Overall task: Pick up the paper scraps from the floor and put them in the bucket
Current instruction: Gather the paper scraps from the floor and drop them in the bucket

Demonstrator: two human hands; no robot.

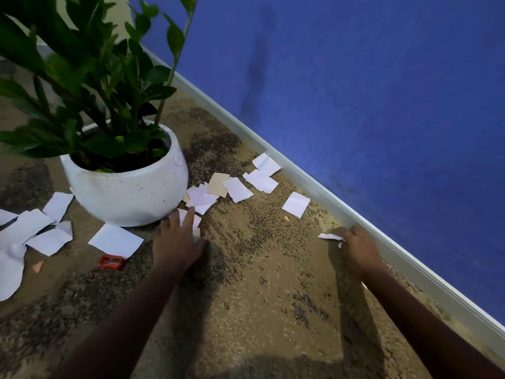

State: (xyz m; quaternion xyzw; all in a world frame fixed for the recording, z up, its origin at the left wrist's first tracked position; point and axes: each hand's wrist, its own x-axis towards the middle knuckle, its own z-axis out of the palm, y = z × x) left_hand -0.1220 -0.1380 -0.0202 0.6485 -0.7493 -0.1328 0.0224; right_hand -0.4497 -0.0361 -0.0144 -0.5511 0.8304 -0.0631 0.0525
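Observation:
Several white and tan paper scraps lie on the speckled brown carpet: a pile [203, 194] beside the pot, one scrap [296, 204] near the wall, more [116, 240] to the left. My left hand [177, 239] lies flat, fingers spread, on a white scrap [196, 221] at the pot's base. My right hand [355, 248] is closed around crumpled white paper scraps [329, 236] close to the skirting. No bucket is in view.
A white speckled pot [128, 195] with a leafy green plant stands at the left. A red pencil sharpener [112, 262] lies on the carpet. A blue wall [369, 119] with a white skirting [314, 187] runs diagonally on the right.

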